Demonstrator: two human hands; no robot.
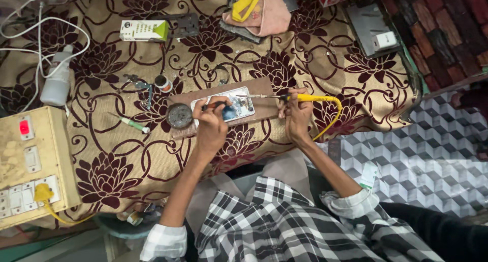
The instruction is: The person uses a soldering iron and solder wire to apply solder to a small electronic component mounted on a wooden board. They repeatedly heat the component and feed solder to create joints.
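An opened phone [235, 105] lies face down on a brown wooden board [264, 87] on the flowered cloth. My left hand [211, 125] rests on the phone's left part and pinches a thin dark tool against it. In my right hand [296, 117] is a yellow-handled soldering iron [305, 97]; its metal tip points left and reaches the phone's upper right edge. The iron's yellow cord [333, 117] loops down over the table edge. A round dark tin [180, 115] sits on the board just left of my left hand.
A beige switchboard [28, 165] with a red lit switch and a yellow plug stands at left. Nearby are a white bottle [56, 81], white cables [40, 33], a green-tipped screwdriver [131, 122], tweezers [144, 86], a white-green box [145, 30], a pink cloth [267, 13] and a grey socket plate [373, 31].
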